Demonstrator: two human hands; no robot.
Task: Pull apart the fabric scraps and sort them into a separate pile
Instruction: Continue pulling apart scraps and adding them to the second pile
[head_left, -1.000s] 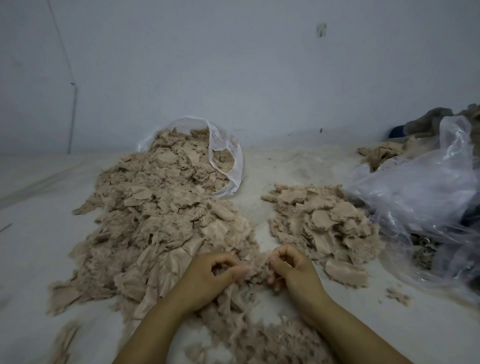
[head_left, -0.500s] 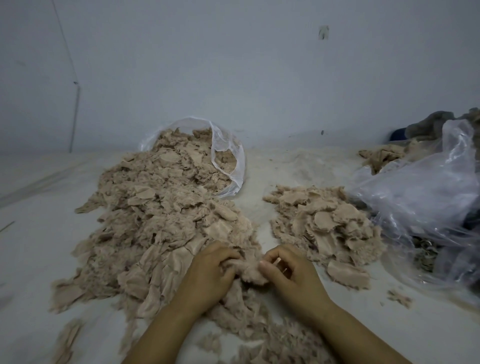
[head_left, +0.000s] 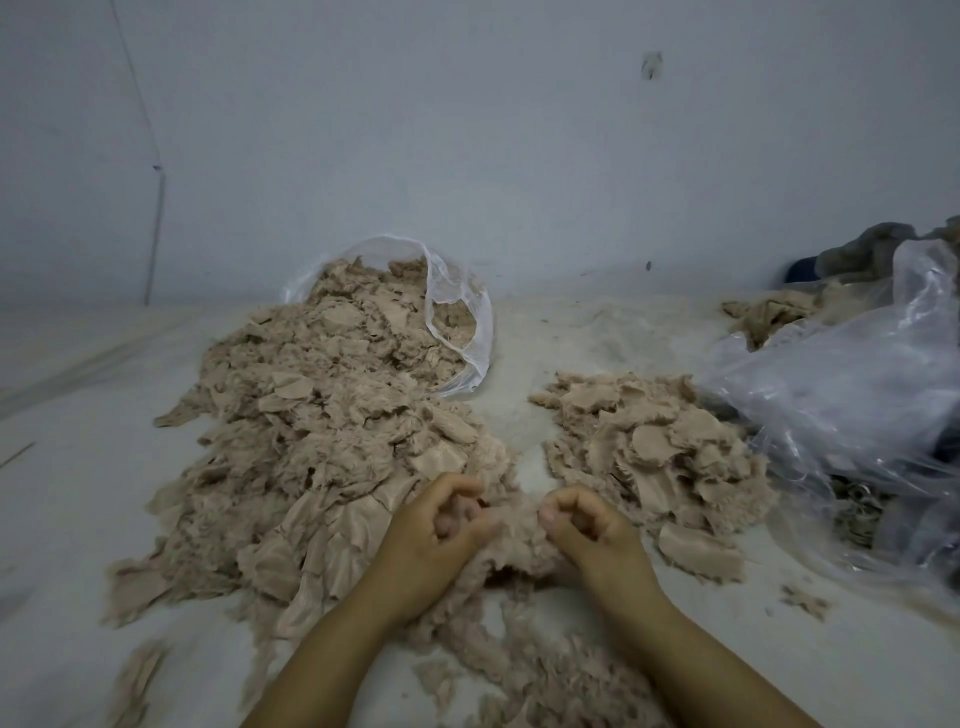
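1. Since the earlier frame, both hands have been raised slightly, with a clump of scraps (head_left: 511, 540) stretched between them.
2. This clump is pinched by the left hand (head_left: 441, 540) and the right hand (head_left: 587, 535), held close together, probably so it can be torn.
3. Beside the big pile (head_left: 322, 441), the sorted pile (head_left: 654, 447) is kept apart on the counter (head_left: 78, 493).

Bare forearms, left hand (head_left: 431, 540) & right hand (head_left: 597, 535), no sleeves.
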